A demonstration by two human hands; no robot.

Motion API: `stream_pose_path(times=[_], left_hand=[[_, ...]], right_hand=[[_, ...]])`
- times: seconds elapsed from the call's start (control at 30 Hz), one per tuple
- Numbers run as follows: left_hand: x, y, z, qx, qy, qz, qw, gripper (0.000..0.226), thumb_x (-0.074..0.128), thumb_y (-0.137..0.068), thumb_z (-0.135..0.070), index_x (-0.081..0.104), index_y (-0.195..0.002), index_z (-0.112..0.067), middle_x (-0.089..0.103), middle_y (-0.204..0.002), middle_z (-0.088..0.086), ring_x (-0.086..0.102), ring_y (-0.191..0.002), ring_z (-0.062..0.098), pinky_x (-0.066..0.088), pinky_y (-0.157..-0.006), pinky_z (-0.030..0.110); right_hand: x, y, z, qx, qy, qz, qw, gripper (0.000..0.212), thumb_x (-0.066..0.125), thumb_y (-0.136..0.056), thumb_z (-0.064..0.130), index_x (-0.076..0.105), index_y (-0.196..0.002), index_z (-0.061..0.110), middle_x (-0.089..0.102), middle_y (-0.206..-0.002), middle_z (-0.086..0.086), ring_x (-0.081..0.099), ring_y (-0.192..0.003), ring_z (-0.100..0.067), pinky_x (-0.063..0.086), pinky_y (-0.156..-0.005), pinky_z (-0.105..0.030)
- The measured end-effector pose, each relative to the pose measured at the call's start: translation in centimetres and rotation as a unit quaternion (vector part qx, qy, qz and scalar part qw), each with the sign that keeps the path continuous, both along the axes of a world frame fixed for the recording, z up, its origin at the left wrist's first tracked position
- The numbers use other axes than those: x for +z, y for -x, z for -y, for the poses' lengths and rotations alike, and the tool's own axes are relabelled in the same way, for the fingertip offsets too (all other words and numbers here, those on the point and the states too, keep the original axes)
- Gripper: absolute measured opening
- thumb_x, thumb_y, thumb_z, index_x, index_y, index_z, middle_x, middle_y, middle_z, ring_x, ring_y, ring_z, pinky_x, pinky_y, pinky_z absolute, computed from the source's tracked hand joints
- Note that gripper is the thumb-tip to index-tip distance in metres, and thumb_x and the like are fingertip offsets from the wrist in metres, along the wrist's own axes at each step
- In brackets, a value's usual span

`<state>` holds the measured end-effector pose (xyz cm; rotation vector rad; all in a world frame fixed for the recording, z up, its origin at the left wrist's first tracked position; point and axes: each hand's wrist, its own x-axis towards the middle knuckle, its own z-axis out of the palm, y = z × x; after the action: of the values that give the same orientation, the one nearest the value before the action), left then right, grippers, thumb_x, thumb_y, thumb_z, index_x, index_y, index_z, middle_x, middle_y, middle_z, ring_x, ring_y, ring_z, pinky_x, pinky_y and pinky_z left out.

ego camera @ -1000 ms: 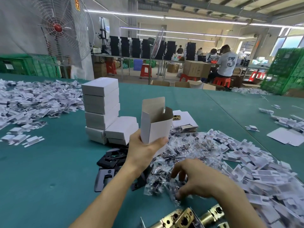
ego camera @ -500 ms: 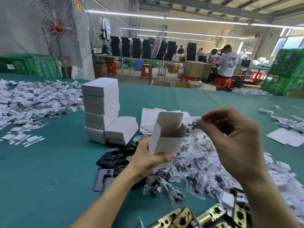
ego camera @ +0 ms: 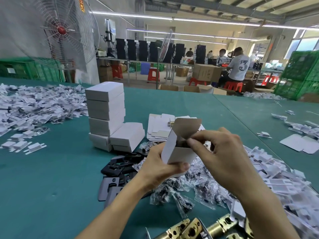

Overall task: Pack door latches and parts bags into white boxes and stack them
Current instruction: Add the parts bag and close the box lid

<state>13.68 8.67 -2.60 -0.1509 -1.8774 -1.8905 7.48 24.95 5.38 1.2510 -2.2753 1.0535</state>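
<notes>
The small open white cardboard box (ego camera: 179, 152) sits at centre frame, gripped round its lower walls by the left hand (ego camera: 160, 171). The right hand (ego camera: 221, 152) pinches what looks like a clear plastic parts bag (ego camera: 183, 144) into its mouth. The thin card probably crushes easily, so the lower walls suit holding; the bag looks limp and slippery.

Tabletop (ego camera: 51, 187): teal, wide.
Wall (ego camera: 17, 31): grey, big fan (ego camera: 61, 30) at left.
Ceiling (ego camera: 207, 4): long light strips (ego camera: 215, 23).
Window (ego camera: 307, 44): bright, far right.
Floor (ego camera: 138, 78): red stools (ego camera: 153, 74), cardboard cartons (ego camera: 205, 72), green crates (ego camera: 300, 75).

Left grip (ego camera: 160, 168) curls in a clasp; right grip (ego camera: 219, 152) pinches.
</notes>
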Motion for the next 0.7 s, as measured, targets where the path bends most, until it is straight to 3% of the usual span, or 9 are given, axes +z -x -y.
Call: stream_pose_path(times=[0.1, 0.23, 0.33, 0.47, 0.57, 0.63, 0.7], left_hand=[[-0.1, 0.0, 0.0, 0.01, 0.004, 0.007, 1.0, 0.025, 0.085, -0.069, -0.025, 0.073, -0.091, -0.024, 0.066, -0.08, -0.004, 0.065, -0.073, 0.009, 0.054, -0.061, 0.021], [0.2, 0.0, -0.1, 0.005, 0.013, 0.004, 1.0, 0.025, 0.081, -0.071, -0.023, 0.075, -0.095, -0.022, 0.067, -0.08, -0.008, 0.064, -0.073, 0.006, 0.051, -0.063, 0.019], [0.4, -0.1, -0.3, 0.002, 0.024, -0.007, 1.0, 0.021, 0.075, -0.073, -0.018, 0.076, -0.092, -0.026, 0.07, -0.079, -0.01, 0.065, -0.074, 0.003, 0.052, -0.065, 0.018], [0.3, -0.2, -0.2, 0.022, 0.038, 0.011, 0.999, 0.026, 0.075, -0.076, -0.014, 0.073, -0.1, -0.006, 0.071, -0.087, 0.013, 0.067, -0.082, 0.015, 0.056, -0.069, 0.028], [0.1, -0.3, -0.3, 0.024, 0.05, 0.014, 0.998, 0.023, 0.073, -0.078, -0.005, 0.075, -0.096, -0.019, 0.074, -0.085, -0.003, 0.07, -0.081, 0.009, 0.053, -0.069, 0.02], [0.2, -0.4, -0.4, 0.028, 0.048, 0.019, 0.998, 0.02, 0.075, -0.076, -0.011, 0.076, -0.085, -0.028, 0.072, -0.078, -0.01, 0.067, -0.074, 0.004, 0.051, -0.067, 0.018], [0.2, -0.3, -0.3, 0.039, 0.015, 0.032, 0.999, 0.021, 0.081, -0.067, -0.028, 0.076, -0.087, -0.024, 0.07, -0.079, -0.007, 0.065, -0.075, 0.008, 0.051, -0.068, 0.021]], right_hand=[[0.2, -0.1, -0.1, 0.018, -0.06, -0.003, 0.998, 0.034, 0.046, -0.088, 0.05, 0.075, -0.093, 0.034, 0.064, -0.088, 0.021, 0.048, -0.084, -0.002, 0.038, -0.07, -0.029], [0.6, -0.7, 0.1, 0.041, -0.041, -0.021, 0.998, 0.027, 0.052, -0.09, 0.047, 0.07, -0.104, 0.035, 0.06, -0.094, 0.022, 0.052, -0.089, -0.003, 0.043, -0.072, -0.027], [0.7, -1.1, 0.1, 0.044, -0.105, -0.019, 0.993, 0.04, 0.042, -0.089, 0.062, 0.07, -0.107, 0.04, 0.055, -0.106, 0.022, 0.046, -0.101, -0.005, 0.042, -0.084, -0.029], [0.6, -1.2, 0.2, 0.024, -0.182, -0.01, 0.983, 0.053, 0.034, -0.083, 0.074, 0.066, -0.116, 0.047, 0.047, -0.112, 0.022, 0.037, -0.105, -0.006, 0.036, -0.092, -0.03], [0.1, -0.8, 0.1, 0.041, -0.202, 0.001, 0.979, 0.051, 0.039, -0.083, 0.073, 0.063, -0.122, 0.048, 0.043, -0.116, 0.024, 0.037, -0.11, -0.004, 0.035, -0.095, -0.029], [-0.4, -0.3, 0.2, 0.048, -0.169, 0.014, 0.984, 0.047, 0.045, -0.084, 0.067, 0.064, -0.121, 0.044, 0.042, -0.115, 0.024, 0.037, -0.112, -0.002, 0.034, -0.095, -0.026], [-0.8, 0.5, 0.2, 0.033, -0.045, 0.019, 0.998, 0.034, 0.061, -0.086, 0.05, 0.067, -0.117, 0.038, 0.045, -0.114, 0.017, 0.043, -0.112, -0.003, 0.036, -0.093, -0.024]])
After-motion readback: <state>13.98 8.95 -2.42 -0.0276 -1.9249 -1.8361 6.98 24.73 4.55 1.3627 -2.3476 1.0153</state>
